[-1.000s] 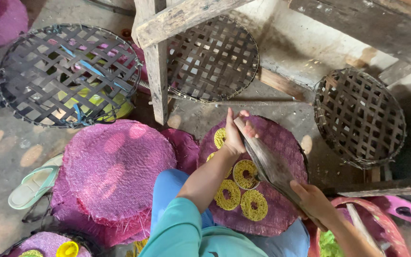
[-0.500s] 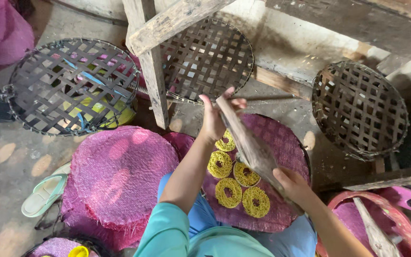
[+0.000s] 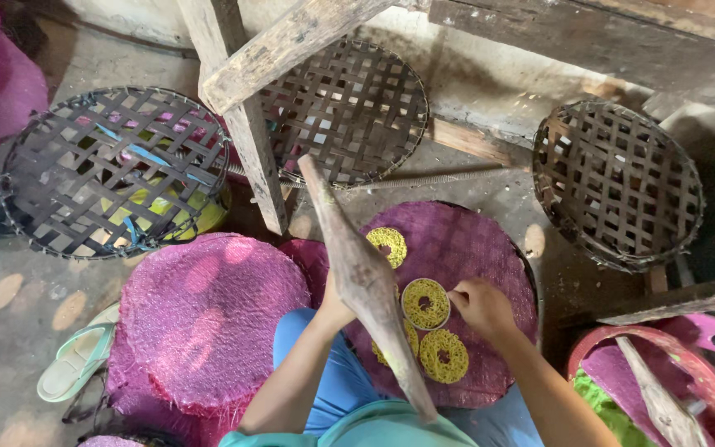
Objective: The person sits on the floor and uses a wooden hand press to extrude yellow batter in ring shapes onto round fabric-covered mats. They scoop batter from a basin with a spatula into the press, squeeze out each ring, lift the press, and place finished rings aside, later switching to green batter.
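Note:
My left hand (image 3: 334, 305) grips a long, worn wooden paddle (image 3: 366, 281) around its middle. The paddle slants from upper left to lower right over my lap. My right hand (image 3: 480, 308) rests on a round purple woven mat (image 3: 473, 240), fingertips touching a yellow coiled ring (image 3: 425, 303). Another ring (image 3: 386, 245) lies farther away, one (image 3: 444, 356) lies nearer, and the paddle partly hides one more. Most of the left hand is hidden behind the paddle.
A stack of pink woven mats (image 3: 208, 319) sits to the left, a green sandal (image 3: 76, 366) beside it. Three open-weave bamboo trays (image 3: 117, 165) (image 3: 349, 108) (image 3: 614, 182) ring a wooden post (image 3: 242, 124). A red basin (image 3: 705, 389) holding a stick is at lower right.
My right hand let go of the paddle's lower end and moved onto a yellow ring. My left hand now holds the paddle alone, shifted left off the mat.

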